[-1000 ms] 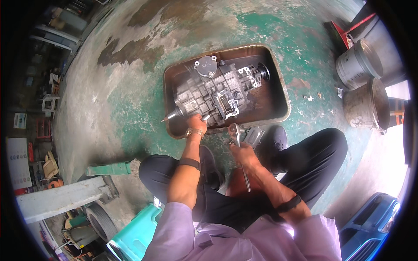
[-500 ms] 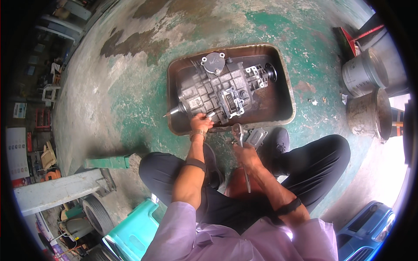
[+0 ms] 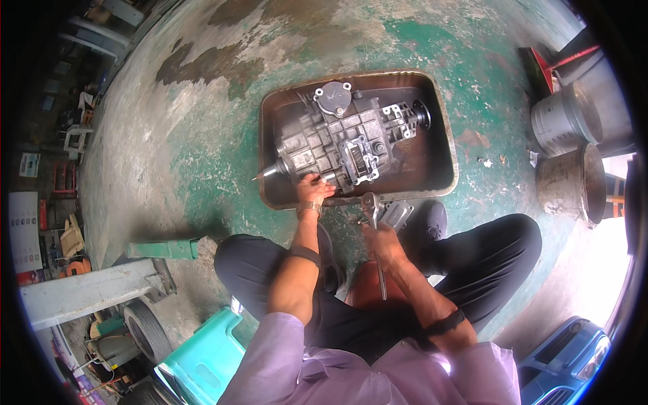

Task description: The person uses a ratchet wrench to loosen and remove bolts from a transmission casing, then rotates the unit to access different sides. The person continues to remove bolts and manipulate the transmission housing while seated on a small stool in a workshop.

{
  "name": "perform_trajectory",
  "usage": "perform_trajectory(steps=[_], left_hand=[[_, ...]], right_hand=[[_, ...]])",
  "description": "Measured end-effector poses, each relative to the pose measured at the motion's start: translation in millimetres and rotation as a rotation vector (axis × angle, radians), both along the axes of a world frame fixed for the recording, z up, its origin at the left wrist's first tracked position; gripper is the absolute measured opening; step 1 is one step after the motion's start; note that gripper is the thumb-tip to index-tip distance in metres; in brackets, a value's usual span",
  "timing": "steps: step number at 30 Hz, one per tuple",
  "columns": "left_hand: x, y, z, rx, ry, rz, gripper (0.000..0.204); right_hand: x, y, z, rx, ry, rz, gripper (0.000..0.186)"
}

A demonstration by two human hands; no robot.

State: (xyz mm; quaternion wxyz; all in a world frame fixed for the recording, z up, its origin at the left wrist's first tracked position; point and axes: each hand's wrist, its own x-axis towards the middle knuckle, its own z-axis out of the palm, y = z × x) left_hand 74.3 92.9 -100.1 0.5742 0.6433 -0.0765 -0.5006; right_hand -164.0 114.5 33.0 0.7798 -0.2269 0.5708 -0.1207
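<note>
A grey cast-metal gearbox lies in a brown, rusty-rimmed tray. Its round cover sits on the far side, and an opening with a pale gasket face shows on the near side. My left hand reaches over the tray's near rim and rests on the gearbox's near lower edge, fingers apart, beside a shiny cylindrical part. In my right hand, closed around its handle, is a ratchet wrench, head upward, just outside the tray. A grey metal cover plate lies beyond that hand near my right shoe.
Grey buckets and a dirty pail stand at the right. A turquoise plastic stool is at lower left, near a grey lift arm and a tire. A blue car shows at lower right.
My left hand's fingers have shifted slightly and spread along the gearbox edge. The ratchet wrench stays in my right hand, almost unmoved.
</note>
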Motion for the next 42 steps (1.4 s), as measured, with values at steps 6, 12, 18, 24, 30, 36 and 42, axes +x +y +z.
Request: perform_trajectory(steps=[6,12,18,24,30,36,42], left_hand=[[3.5,-2.2,-12.9,-0.049,0.073,0.016,0.035],[-4.4,-4.0,1.8,-0.006,-0.019,0.013,0.038],[-13.7,-12.1,16.1,0.104,-0.021,0.184,0.019],[-11.7,-18.1,14.0,0.15,0.011,0.21,0.041],[-15.0,-25.9,20.4,0.162,0.011,0.248,0.017],[-15.8,-28.0,24.7,0.196,-0.016,0.19,0.023],[-17.9,-28.4,22.7,0.188,-0.023,0.244,0.009]], right_hand=[[0.4,0.4,-5.4,0.008,-0.01,-0.018,0.017],[3.4,0.1,-8.2,-0.001,0.007,-0.009,0.018],[5.5,1.9,-9.5,-0.001,0.003,-0.01,0.017],[3.4,1.3,-10.3,0.025,-0.034,-0.03,0.017],[2.8,0.1,-10.5,-0.005,0.005,-0.02,0.017],[3.5,0.1,-10.2,-0.015,0.003,-0.002,0.018],[2.6,1.1,-13.9,-0.012,-0.009,-0.012,0.018]])
